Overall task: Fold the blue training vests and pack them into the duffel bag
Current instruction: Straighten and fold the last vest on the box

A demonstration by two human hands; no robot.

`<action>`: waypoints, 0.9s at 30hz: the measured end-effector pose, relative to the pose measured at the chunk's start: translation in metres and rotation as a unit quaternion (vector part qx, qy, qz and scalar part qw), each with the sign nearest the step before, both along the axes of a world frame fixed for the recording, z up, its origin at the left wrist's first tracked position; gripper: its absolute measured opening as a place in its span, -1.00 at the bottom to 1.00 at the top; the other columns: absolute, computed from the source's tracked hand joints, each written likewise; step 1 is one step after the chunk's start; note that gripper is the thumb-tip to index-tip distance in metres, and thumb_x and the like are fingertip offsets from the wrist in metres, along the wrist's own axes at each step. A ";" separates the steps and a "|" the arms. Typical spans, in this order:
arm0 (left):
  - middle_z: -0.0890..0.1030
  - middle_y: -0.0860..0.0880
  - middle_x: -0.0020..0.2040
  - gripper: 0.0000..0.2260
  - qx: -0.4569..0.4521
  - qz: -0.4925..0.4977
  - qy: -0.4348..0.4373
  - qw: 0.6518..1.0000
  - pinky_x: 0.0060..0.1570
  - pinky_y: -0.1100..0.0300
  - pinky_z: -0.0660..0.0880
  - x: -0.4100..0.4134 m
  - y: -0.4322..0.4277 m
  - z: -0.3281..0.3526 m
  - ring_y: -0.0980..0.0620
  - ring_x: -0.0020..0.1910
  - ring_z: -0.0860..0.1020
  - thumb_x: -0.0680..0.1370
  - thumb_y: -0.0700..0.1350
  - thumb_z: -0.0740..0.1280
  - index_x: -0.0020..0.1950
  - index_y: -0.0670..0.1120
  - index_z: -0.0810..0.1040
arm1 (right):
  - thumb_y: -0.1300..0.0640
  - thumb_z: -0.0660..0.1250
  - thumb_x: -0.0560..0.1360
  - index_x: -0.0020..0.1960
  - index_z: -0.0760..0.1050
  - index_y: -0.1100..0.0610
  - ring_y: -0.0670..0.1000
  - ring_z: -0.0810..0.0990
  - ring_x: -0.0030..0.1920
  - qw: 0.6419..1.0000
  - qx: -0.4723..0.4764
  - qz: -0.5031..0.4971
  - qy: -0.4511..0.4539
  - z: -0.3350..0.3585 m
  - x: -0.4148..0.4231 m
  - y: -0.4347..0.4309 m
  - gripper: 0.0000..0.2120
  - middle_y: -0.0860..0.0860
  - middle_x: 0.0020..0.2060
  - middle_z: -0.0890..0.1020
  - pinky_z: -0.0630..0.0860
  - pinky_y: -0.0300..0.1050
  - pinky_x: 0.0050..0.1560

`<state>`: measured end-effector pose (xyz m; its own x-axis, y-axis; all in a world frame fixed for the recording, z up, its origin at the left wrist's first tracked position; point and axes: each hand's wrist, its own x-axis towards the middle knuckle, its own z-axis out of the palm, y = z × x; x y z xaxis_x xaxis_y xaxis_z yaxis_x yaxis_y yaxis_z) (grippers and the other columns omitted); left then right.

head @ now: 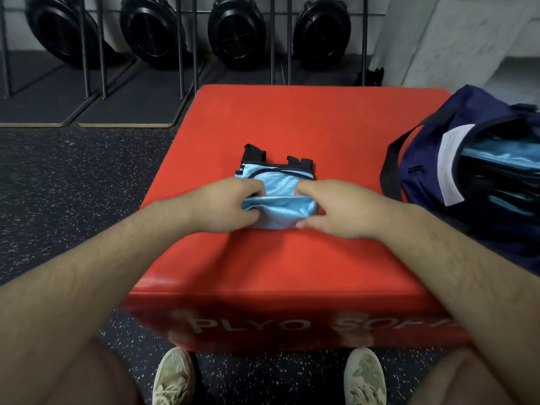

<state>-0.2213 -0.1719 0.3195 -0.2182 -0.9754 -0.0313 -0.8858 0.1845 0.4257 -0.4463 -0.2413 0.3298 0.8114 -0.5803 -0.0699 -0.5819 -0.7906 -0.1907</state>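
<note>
Red box (292,258): bearing the blue vest (280,182), partly folded, at its middle.
Left hand (222,206): you are pinching the vest's near left edge.
Right hand (336,209): you are pinching its near right edge.
Duffel bag (418,171): sitting open at right, seemingly holding blue fabric.

Soft, even overhead light, rather dim. The red padded plyo box (306,121) shows saturated, with only faint shadow under the left hand (216,207) and right hand (339,210). Their fingertips (301,225) and the light-blue mesh vest (280,185) are slightly smeared. The white lettering (251,324) on the box's near side is blurred. Forearms stretch wide toward the near corners. The far black round fans (233,30) are murky.
</note>
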 end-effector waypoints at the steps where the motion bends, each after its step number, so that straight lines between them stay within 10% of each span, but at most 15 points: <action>1: 0.57 0.04 -0.21 -0.86 0.015 0.010 0.019 1.000 -0.24 0.14 0.43 0.002 0.000 0.003 0.03 -0.25 0.53 0.49 -0.12 0.42 -0.02 -0.05 0.50 | -0.09 0.38 0.55 0.05 0.38 0.09 0.12 0.52 -0.07 1.000 -0.005 -0.010 -0.015 0.000 -0.001 -0.003 -0.70 0.02 -0.11 0.57 0.37 0.02 -0.13; 12: 0.56 0.07 -0.13 -0.80 0.117 0.027 0.080 0.990 -0.22 0.28 0.41 0.024 0.000 0.012 0.25 -0.29 0.46 0.50 -0.11 0.48 0.02 -0.03 0.49 | 0.04 0.30 0.63 0.02 0.50 0.16 -0.02 0.56 -0.26 0.972 0.213 -0.089 -0.034 0.005 -0.009 -0.015 -0.82 0.02 -0.22 0.59 0.52 -0.04 -0.11; 20: 0.56 -0.02 -0.19 -0.81 -0.023 0.143 0.047 0.988 -0.21 0.05 0.39 0.017 -0.018 -0.007 0.00 -0.22 0.50 0.58 0.02 0.36 0.10 -0.02 0.45 | 0.00 0.28 0.62 0.00 0.45 0.02 0.01 0.50 -0.15 0.978 0.072 -0.161 -0.108 -0.014 0.007 -0.028 -0.90 -0.08 -0.18 0.55 0.33 -0.07 -0.18; 24: 0.51 -0.02 0.14 -0.61 -0.215 0.123 -0.076 0.966 0.14 0.04 0.38 0.001 -0.017 -0.023 -0.10 0.19 0.44 0.52 0.11 0.27 0.27 -0.05 0.48 | 0.01 0.21 0.64 0.04 0.43 0.03 0.08 0.51 -0.09 0.976 0.056 -0.200 -0.068 -0.023 0.019 -0.035 -0.90 -0.02 -0.14 0.54 0.31 -0.07 -0.17; 27: 0.34 0.02 0.51 -0.38 -0.161 0.048 -0.083 0.982 0.51 -0.02 0.14 -0.014 -0.019 -0.029 -0.02 0.54 0.20 0.53 0.29 0.05 0.50 0.00 0.33 | 0.02 0.18 0.66 0.11 0.45 0.08 0.13 0.53 -0.03 0.976 0.047 -0.209 -0.037 -0.025 0.024 -0.036 -0.84 0.06 -0.05 0.57 0.33 -0.06 -0.15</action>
